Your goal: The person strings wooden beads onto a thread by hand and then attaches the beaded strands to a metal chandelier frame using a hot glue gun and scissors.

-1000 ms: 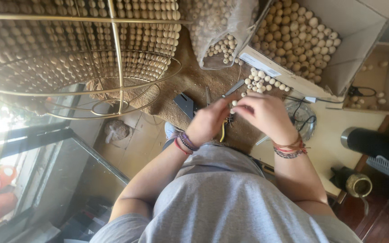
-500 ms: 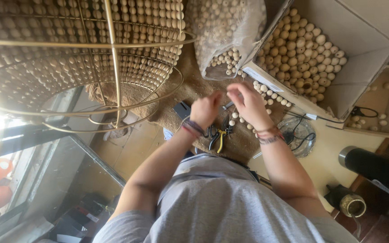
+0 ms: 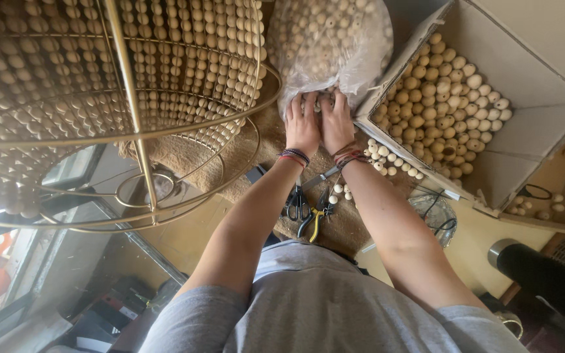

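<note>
Saw left hand (image 3: 303,124) and right hand (image 3: 336,121) side by side, touching, both at the mouth of a clear bag (image 3: 335,46) of wooden beads. Found the backs of both hands turned up, fingers stretched forward and bent into the plastic folds at the opening. Could not tell whether the fingertips pinched the plastic or beads inside, since the folds hid them. Noted thread bracelets (image 3: 294,157) on both wrists.

Found the bag near the top middle, bulging and full, its mouth pointing down toward the person, resting on brown cloth (image 3: 354,225). Saw it wedged between a brass wire frame (image 3: 132,104) hung with bead strands on the left and an open cardboard box (image 3: 531,59) of more beads on the right, touching the box's corner.

Noted loose beads (image 3: 387,160) strewn on the cloth just beside the right wrist, along the box's edge. Spotted black scissors (image 3: 295,204) and yellow-handled pliers (image 3: 315,221) lying between the forearms, untouched. Made out a black cylinder (image 3: 544,278) low at the right.
</note>
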